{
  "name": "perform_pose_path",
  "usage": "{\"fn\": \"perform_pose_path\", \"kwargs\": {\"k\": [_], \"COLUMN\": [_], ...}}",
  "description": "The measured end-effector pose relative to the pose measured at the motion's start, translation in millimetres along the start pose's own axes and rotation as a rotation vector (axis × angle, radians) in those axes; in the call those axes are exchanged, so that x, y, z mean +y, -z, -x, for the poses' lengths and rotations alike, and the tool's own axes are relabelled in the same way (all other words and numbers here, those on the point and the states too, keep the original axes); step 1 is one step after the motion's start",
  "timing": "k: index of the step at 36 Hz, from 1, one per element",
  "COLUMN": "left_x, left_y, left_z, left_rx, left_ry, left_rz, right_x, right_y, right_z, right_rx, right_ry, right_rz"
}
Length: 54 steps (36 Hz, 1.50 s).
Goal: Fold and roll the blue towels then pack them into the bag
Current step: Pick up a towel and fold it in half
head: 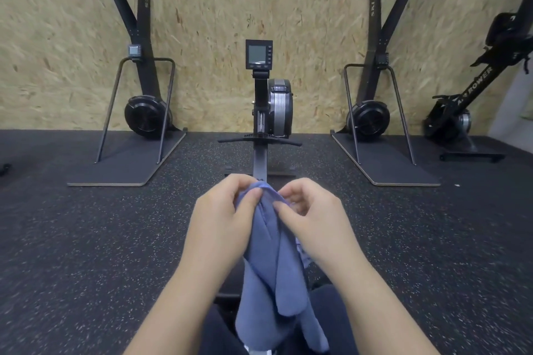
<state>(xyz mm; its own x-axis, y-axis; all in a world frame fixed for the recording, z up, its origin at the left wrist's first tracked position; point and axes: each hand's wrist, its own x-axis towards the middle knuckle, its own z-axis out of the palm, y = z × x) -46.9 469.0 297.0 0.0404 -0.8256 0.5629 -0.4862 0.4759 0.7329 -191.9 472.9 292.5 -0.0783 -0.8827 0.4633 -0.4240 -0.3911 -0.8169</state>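
A blue towel hangs bunched and limp in front of me, its lower end draping down between my dark-trousered knees. My left hand pinches the towel's top edge from the left. My right hand pinches the same top edge from the right, thumb and fingers closed on the cloth. Both hands sit close together at the towel's upper end, held above the floor. No bag is in view.
A rowing machine with a small monitor stands straight ahead, its rail running toward me. Two ski machines on flat bases flank it against the wooden wall. Another rower leans at the far right. Dark speckled rubber floor surrounds me.
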Motion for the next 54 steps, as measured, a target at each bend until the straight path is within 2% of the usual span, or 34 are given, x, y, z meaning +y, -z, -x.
{"fn": "perform_pose_path", "kwargs": {"k": [3,7,12,18,22,27,34,36,39,42,46,54], "left_x": [-4.0,-6.6,-12.4,-21.5,-13.1,-8.7,-0.1,-0.8,-6.3,-5.9,-3.9,-3.7], "left_y": [4.8,14.2,26.9,20.9,7.6,6.1,12.3,10.4,7.0,4.4,1.6,-0.7], "left_z": [-4.2,-9.9,-14.9,-11.9,-1.4,5.4,7.4,7.5,7.1,8.2,8.4,8.7], "left_rx": [0.036,0.08,0.179,0.201,0.128,0.021,-0.222,-0.24,-0.223,-0.131,-0.028,-0.043], "left_ry": [0.024,0.111,0.163,0.215,0.208,0.184,0.164,0.115,0.061,0.021,-0.148,-0.166], "left_rz": [0.081,0.31,0.383,0.412,0.46,0.454,0.449,0.375,0.29,0.209,0.11,0.023], "right_x": [8.3,18.3,29.7,10.8,-10.2,-13.9,-6.3,-5.5,-5.5,-8.3,-14.1,-14.5], "right_y": [5.7,6.6,5.3,-1.6,-20.0,-26.6,-14.8,-10.9,-6.9,-4.5,-3.7,-6.0], "right_z": [-0.9,-0.1,0.9,-0.1,-3.1,-3.8,4.2,4.5,3.9,5.5,10.3,10.7], "right_rx": [0.011,-0.003,0.029,0.058,0.019,0.024,0.057,0.047,0.031,-0.004,-0.072,-0.113], "right_ry": [-0.035,-0.092,-0.136,-0.152,-0.126,-0.112,-0.166,-0.178,-0.159,-0.111,-0.084,-0.094], "right_rz": [0.088,0.141,0.192,-0.08,-0.2,-0.208,-0.362,-0.381,-0.343,-0.286,-0.286,-0.197]}}
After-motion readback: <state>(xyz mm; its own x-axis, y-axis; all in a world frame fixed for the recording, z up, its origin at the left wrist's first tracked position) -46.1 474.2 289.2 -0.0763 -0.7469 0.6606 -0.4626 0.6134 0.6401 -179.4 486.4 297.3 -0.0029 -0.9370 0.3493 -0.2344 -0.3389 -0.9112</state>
